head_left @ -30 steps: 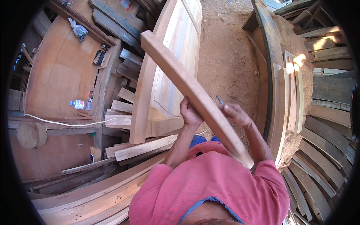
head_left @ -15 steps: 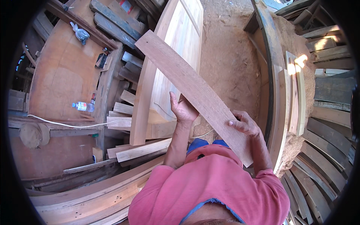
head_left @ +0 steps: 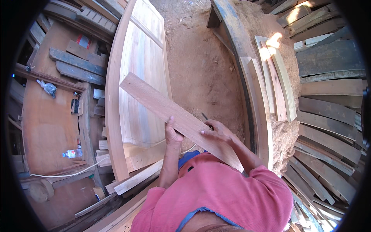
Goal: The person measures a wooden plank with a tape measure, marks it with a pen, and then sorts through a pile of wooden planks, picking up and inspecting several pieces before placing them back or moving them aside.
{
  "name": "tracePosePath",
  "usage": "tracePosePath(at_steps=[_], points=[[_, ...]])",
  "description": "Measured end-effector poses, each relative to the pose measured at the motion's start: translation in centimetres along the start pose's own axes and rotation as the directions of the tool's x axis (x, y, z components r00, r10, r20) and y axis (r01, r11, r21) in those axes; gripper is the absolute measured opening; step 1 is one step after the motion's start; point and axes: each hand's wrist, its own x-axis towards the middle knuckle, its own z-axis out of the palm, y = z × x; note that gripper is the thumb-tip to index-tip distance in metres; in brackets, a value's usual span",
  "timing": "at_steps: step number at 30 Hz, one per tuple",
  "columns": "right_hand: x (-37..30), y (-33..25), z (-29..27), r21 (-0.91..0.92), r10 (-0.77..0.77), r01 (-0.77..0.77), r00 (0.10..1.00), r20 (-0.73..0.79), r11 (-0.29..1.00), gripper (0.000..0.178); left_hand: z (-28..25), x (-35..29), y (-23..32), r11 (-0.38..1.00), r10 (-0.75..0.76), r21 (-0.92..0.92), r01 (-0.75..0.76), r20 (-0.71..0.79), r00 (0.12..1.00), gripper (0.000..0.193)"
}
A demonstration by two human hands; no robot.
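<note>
A long, flat reddish-brown board (head_left: 166,104) slants in front of me, its far end to the upper left and its near end by my body. My left hand (head_left: 173,133) grips its near-left edge, thumb up along the side and the other fingers partly hidden beneath. My right hand (head_left: 219,133) clasps the opposite edge, with the thumb flat on top. A thin dark stick (head_left: 205,115) pokes out beside the right hand's fingers; its kind is unclear. Left of the board, a pale panelled wooden door (head_left: 141,65) lies raised above the floor.
On the left is a brown sheet surface (head_left: 50,127) with a plastic bottle (head_left: 72,154) and a tied plastic bag (head_left: 47,88). A dark-edged bench (head_left: 247,116) runs along the right, with loose planks (head_left: 276,81) beside it. Stacked boards (head_left: 328,120) fill the far right.
The view has swung right, so the door and bench appear farther left. Both hands keep hold of the board, which now slants less steeply. The dark stick has come into sight.
</note>
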Motion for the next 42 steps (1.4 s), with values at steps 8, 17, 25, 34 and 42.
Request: tracePosePath(at_steps=[8, 17, 25, 34, 42], points=[[-4.2, 2.1, -5.4, -0.277, -0.146, 0.026, 0.894, -0.423, 0.960, 0.069, 6.8, 2.9, -9.5, 0.968, -0.247, 0.050, 0.244, 0.049, 0.968, 0.061], [-9.8, 5.2, -7.1, -0.154, -0.027, -0.108, 0.728, -0.685, 0.982, 0.065, 12.4, 3.7, -15.9, 0.839, -0.543, 0.219, 0.498, 0.305, 0.782, 0.065], [-9.1, 6.2, -9.4, -0.251, -0.060, -0.228, 0.616, -0.786, 0.941, 0.079, 15.3, 7.5, -21.0, 0.721, -0.686, 0.336, 0.606, 0.221, 0.693, 0.059], [-0.8, 4.6, -14.6, -0.407, -0.057, -0.565, 0.535, -0.843, 0.718, 0.082, 21.6, 14.8, -26.5, 0.687, -0.683, 0.416, 0.596, 0.089, 0.725, 0.019], [-6.4, 7.2, -25.6, -0.141, 0.204, -0.561, 0.507, -0.838, 0.815, 0.056, 29.0, 15.0, -28.8, 0.515, -0.838, 0.620, 0.592, 0.218, 0.501, 0.064]])
